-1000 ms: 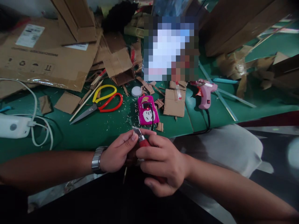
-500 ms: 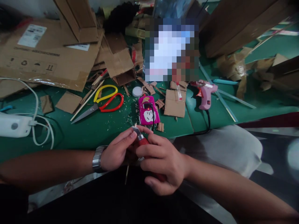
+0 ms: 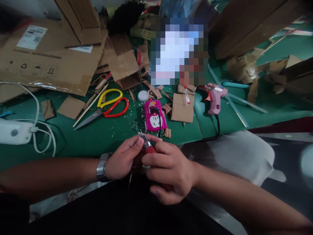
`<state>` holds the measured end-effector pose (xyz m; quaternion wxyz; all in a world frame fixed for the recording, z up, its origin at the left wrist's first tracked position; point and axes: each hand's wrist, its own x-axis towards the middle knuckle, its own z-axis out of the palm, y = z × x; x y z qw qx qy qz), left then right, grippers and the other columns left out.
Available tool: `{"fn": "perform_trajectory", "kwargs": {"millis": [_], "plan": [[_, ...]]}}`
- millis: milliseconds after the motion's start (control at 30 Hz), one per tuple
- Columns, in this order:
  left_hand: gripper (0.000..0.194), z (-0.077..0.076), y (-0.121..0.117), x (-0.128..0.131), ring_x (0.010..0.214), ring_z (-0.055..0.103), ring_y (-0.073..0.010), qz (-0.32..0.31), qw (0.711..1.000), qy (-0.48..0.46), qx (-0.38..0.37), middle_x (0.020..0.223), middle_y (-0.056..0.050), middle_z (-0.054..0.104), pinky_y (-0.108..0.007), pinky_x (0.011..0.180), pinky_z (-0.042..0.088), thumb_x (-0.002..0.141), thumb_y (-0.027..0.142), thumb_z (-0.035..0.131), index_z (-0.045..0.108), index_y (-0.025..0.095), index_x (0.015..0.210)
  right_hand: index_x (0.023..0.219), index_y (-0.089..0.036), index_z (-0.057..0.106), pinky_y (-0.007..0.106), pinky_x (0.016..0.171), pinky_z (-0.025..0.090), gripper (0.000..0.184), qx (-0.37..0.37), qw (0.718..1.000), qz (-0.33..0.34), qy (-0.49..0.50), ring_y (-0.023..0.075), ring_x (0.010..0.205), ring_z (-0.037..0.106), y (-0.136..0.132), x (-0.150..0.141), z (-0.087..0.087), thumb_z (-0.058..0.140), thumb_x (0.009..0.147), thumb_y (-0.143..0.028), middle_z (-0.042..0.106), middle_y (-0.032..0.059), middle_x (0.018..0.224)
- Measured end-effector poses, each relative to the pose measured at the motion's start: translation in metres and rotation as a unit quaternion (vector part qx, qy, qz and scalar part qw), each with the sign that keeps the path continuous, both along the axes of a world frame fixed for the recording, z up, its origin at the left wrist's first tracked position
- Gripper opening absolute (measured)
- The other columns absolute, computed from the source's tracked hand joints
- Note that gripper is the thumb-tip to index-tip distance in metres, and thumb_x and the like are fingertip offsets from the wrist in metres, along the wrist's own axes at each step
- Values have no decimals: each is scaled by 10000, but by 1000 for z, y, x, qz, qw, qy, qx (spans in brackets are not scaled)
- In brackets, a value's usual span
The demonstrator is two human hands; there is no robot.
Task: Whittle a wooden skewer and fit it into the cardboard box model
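Magenta power socket (image 3: 155, 116) with white face, yellow-and-red scissor handles (image 3: 116, 103), green tabletop (image 3: 117, 140)

2 forearms (image 3: 53, 173) angle inward — left hand (image 3: 123, 159) and right hand (image 3: 171, 171) close together, fingers curled.

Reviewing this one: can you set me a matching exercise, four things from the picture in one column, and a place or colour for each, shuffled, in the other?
Things
1. Scissors
2. Glue gun
3. Knife
4. Socket block

Places and colours
A. In the right hand, its blade by the thumb of the left hand
B. Magenta, with a white face
C. One handle loop yellow, the other red
D. Pale pink, beside the clear sticks

Pairs: 1-C, 2-D, 3-A, 4-B
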<state>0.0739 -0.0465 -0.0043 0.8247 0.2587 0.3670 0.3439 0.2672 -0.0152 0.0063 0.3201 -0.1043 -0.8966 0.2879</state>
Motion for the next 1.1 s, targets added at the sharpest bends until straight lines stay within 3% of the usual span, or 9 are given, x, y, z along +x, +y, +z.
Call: {"fn": "perform_trajectory", "kwargs": {"millis": [200, 300, 400, 633, 933, 1100], "plan": [[394, 1, 2, 1, 631, 495, -90, 14, 1000, 15, 8, 750, 8, 566, -204, 619, 460, 1005, 514, 533, 696, 202, 1183, 763, -204, 638, 486, 976, 496, 251, -15, 1000, -1, 8, 190, 761, 430, 3, -1, 1, 510, 899, -371, 662, 41, 928], [396, 1, 3, 0, 609, 486, -88, 19, 1000, 14, 15, 736, 15, 544, -193, 556, 414, 1009, 521, 518, 675, 215, 1206, 786, -196, 635, 421, 828, 500, 247, -21, 1000, 6, 6, 189, 761, 449, 4, -1, 1, 499, 909, -361, 648, 50, 912], [398, -1, 4, -1, 593, 472, -87, 19, 999, 20, 33, 735, 12, 548, -197, 538, 391, 1035, 509, 462, 663, 221, 1222, 791, -185, 636, 378, 704, 435, 250, -21, 1000, 11, 8, 191, 753, 459, 4, -2, 1, 492, 914, -349, 647, 64, 910], [407, 0, 6, -1, 614, 462, -89, 23, 988, 118, 97, 741, 7, 557, -198, 540, 390, 1028, 525, 471, 707, 205, 1115, 761, -183, 630, 371, 704, 414, 279, -19, 1000, 7, 24, 188, 732, 464, 4, -2, 1, 465, 914, -349, 652, 65, 884], [470, 1, 6, 1, 505, 389, -74, 4, 993, 107, 50, 686, 19, 542, -192, 440, 319, 982, 595, 512, 708, 182, 1091, 750, -188, 628, 371, 702, 405, 297, -16, 1000, 8, 16, 189, 736, 481, 1, 1, 1, 452, 920, -356, 648, 70, 901], [463, 5, 8, 3, 570, 464, -108, 15, 989, 132, 70, 614, 17, 521, -233, 567, 430, 997, 568, 504, 739, 169, 1006, 747, -191, 633, 368, 662, 377, 283, -2, 1000, -6, 12, 189, 719, 476, 1, 0, 2, 467, 911, -350, 662, 67, 894]]}}
